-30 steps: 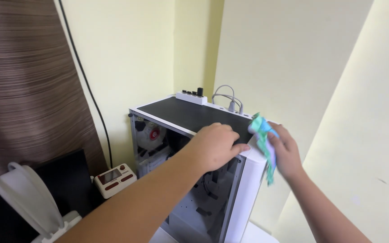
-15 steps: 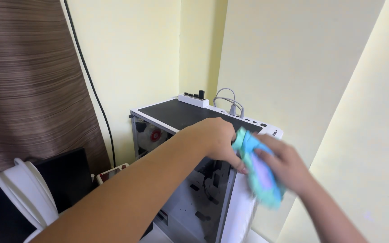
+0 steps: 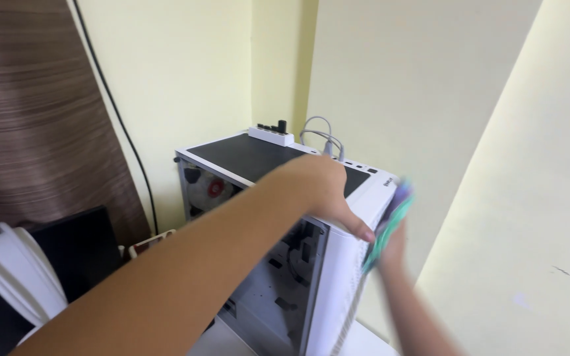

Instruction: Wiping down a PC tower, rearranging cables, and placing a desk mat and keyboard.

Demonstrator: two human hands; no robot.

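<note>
The left hand [image 3: 321, 191] lies palm-down on the top front corner of the white computer case [image 3: 338, 283], fingers spread loosely and curled over the edge, gripping nothing else. The right hand [image 3: 390, 247], blurred, presses a teal cloth [image 3: 390, 224] against the case's front panel, fingers closed around it. A white power strip [image 3: 270, 135] sits on the case's top rear.

Computer case [image 3: 338, 277] white, black top panel; cloth [image 3: 390, 224] teal-green with purple – walls [image 3: 186, 72] pale yellow; curtain [image 3: 28, 112] brown-striped.
</note>
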